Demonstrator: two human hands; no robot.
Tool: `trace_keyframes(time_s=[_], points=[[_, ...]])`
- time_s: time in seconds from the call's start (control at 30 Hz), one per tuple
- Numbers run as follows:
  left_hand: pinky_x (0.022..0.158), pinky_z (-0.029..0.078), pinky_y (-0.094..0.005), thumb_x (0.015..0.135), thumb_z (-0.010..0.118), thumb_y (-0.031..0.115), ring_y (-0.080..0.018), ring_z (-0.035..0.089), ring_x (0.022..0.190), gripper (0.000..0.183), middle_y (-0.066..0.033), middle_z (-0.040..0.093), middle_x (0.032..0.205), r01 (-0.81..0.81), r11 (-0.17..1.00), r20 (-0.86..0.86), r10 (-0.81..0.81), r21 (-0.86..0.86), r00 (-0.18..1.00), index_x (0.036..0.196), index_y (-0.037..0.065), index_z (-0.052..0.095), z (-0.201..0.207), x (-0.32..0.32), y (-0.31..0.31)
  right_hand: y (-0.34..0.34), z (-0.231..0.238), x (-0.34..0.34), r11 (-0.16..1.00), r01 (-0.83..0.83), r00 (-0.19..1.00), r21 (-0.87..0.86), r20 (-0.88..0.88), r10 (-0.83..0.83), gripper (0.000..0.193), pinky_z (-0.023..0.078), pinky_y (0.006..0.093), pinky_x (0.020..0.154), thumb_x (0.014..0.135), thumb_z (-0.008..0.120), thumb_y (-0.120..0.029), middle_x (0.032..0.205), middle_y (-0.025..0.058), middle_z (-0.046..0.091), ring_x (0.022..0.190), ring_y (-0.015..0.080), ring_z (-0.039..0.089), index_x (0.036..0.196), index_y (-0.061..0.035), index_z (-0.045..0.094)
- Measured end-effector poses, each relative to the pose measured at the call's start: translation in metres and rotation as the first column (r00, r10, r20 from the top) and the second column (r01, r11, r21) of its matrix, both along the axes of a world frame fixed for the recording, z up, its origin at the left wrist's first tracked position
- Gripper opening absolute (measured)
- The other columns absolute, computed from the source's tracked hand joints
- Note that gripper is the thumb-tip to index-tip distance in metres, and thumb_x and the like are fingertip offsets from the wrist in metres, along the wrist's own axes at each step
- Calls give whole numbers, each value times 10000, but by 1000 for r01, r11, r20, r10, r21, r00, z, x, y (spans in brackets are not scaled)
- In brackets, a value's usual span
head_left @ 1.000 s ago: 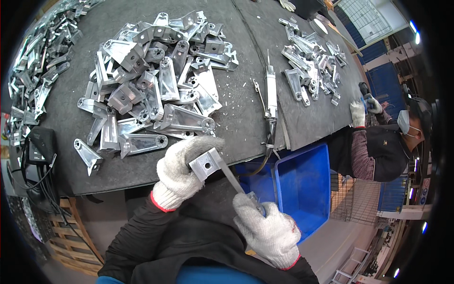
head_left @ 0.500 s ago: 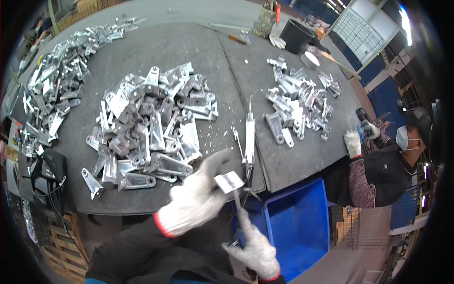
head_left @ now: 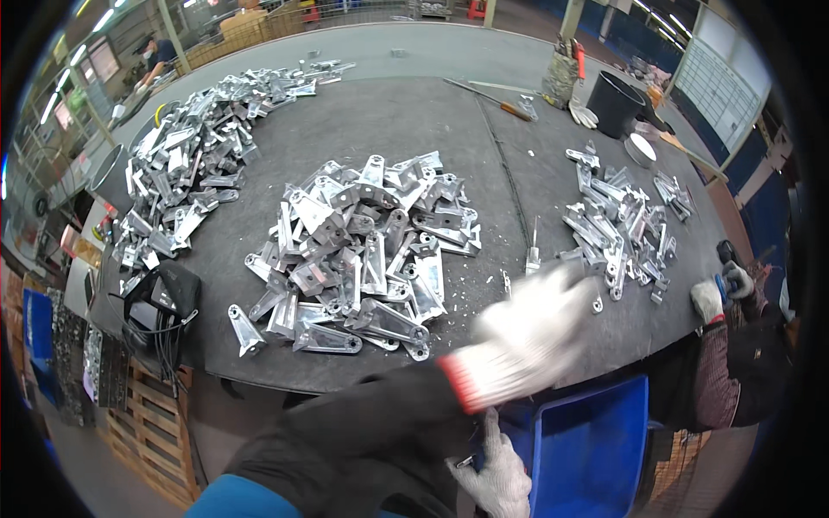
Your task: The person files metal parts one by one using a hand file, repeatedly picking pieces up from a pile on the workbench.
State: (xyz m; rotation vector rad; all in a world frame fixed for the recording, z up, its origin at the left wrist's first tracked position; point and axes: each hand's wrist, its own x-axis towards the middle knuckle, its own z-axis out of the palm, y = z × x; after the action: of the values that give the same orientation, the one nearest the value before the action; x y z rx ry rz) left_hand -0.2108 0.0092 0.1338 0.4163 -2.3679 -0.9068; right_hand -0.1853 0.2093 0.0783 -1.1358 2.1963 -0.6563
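Note:
My left hand, in a white knit glove with a red cuff, is a motion blur over the table's front edge, just above the blue bin. The blur hides whatever it may hold. My right hand, also gloved, is low beside the bin, below my left sleeve, and a short end of a thin metal tool shows at its side. A large heap of silver metal brackets lies on the dark table, left of my left hand.
More brackets are piled at the far left and on the right. A co-worker's gloved hand works at the right edge. A black bucket stands at the back; black cables hang over a wooden pallet.
My left hand has swung right and forward, from in front of my body to above the blue bin. My right hand with the tool has dropped lower. The view has tilted up.

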Motion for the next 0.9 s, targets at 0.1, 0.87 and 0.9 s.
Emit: trace_keyframes(time_s=[0.1,0.87,0.9], points=[[910,516,-439,716,749,185,-322,568,1128,456,-101,583,1179,-250,795,-13,292,-553,956,1153,108,644,-45,86,-19,-13,3,-4,952,-44,998,304,52,30,978,539,474,848,784,788,-382,1106,266,619,990,435,655,1560,-127,251],[657,497,-371,764,732,253,-208,609,700,187,4,600,767,-254,765,227,461,-592,858,932,179,699,-56,250,-24,-23,-5,38,938,-108,994,330,51,96,969,538,491,838,791,780,-356,1083,253,627,977,428,659,1568,-192,224],[667,487,-382,766,722,237,-221,609,712,157,-4,610,761,-160,762,387,484,-628,785,903,170,688,-48,251,-24,-24,-6,36,941,-111,994,319,23,109,973,539,487,843,786,788,-340,1105,254,630,985,422,661,1566,-178,229]])
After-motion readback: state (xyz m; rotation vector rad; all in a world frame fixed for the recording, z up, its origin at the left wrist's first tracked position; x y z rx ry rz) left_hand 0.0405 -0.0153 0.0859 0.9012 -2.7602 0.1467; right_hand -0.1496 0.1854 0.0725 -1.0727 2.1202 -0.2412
